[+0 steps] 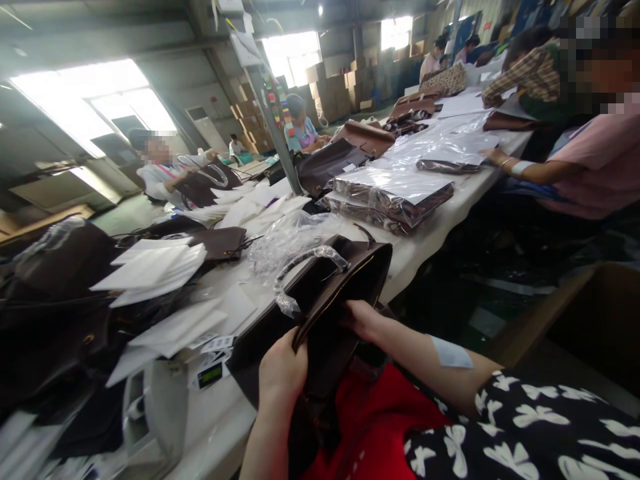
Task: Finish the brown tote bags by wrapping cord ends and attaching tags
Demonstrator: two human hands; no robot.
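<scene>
A dark brown handbag stands open at the table's near edge, its handle wrapped in clear plastic. My left hand is closed on the near-left end of the bag's zipped rim. Into the bag's near opening reaches my right hand; its fingers are hidden by the dark interior. Crumpled clear plastic lies just behind the bag. Left of it, white sheets and small printed labels are spread on the table.
Plastic-wrapped bags are stacked farther along the white table. More dark bags and a grey device crowd the left. A cardboard box stands at right. A co-worker in pink sits at the right; others work across the table.
</scene>
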